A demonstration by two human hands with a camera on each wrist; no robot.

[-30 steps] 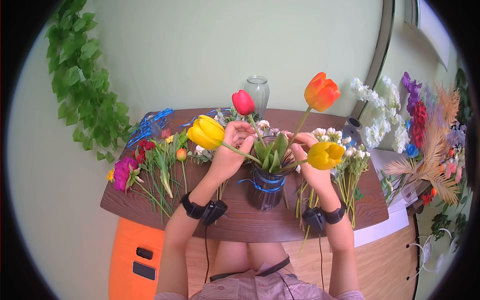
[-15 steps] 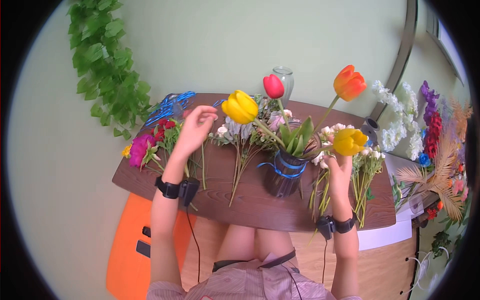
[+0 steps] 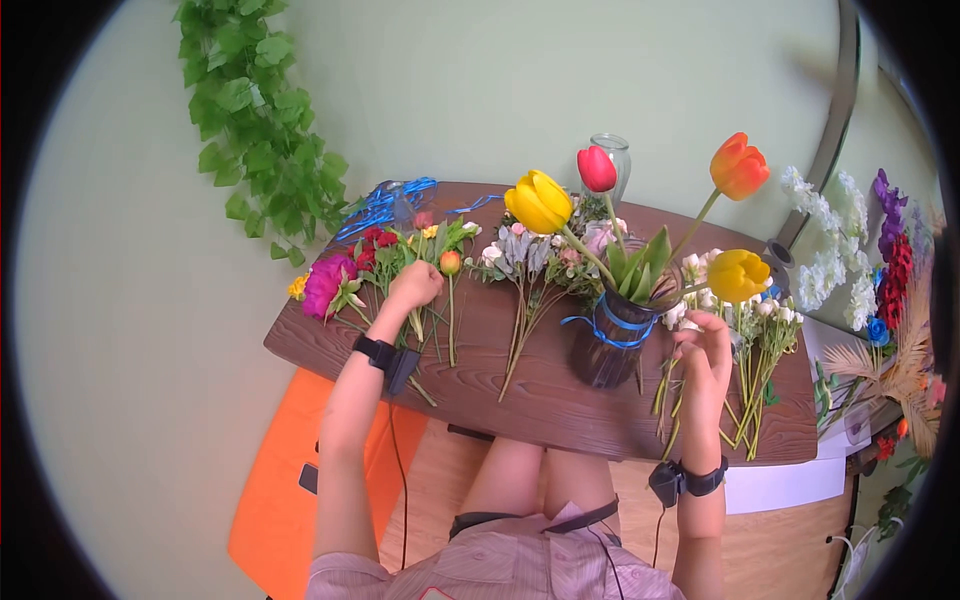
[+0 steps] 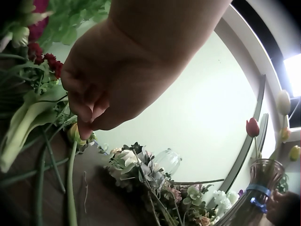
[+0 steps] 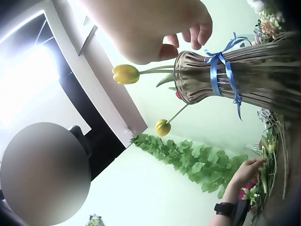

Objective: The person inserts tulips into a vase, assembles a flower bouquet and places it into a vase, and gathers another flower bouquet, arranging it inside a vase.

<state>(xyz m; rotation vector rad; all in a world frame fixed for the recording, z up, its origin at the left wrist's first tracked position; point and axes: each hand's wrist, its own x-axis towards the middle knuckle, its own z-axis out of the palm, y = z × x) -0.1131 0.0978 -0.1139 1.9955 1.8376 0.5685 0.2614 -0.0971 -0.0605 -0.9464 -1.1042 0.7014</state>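
Note:
A dark, ribbed glass vase (image 3: 603, 352) with blue ribbon (image 3: 622, 330) tied around it holds tulips: a red one (image 3: 597, 169), an orange one (image 3: 740, 167) and two yellow ones (image 3: 538, 203). My right hand (image 3: 706, 358) is just right of the vase, its fingers loosely bent and holding nothing; the right wrist view shows them near the rim. My left hand (image 3: 414, 287) is low over loose flowers on the left, fingers curled and fingertips right at a small orange tulip (image 4: 75, 134). I cannot tell whether it pinches a stem.
Magenta (image 3: 328, 287) and red flowers (image 3: 376, 243) lie left on the brown table (image 3: 480, 420). Grey-leaved sprigs (image 3: 520, 255) lie mid-table, white flowers (image 3: 770, 312) at right. Blue ribbon strands (image 3: 398, 205) and a clear vase (image 3: 618, 160) are at the back.
My left hand left the vase, swung left, then came down onto the loose flowers. My right hand drew back from beside the right yellow tulip. The head view shifted, moving the scene rightward.

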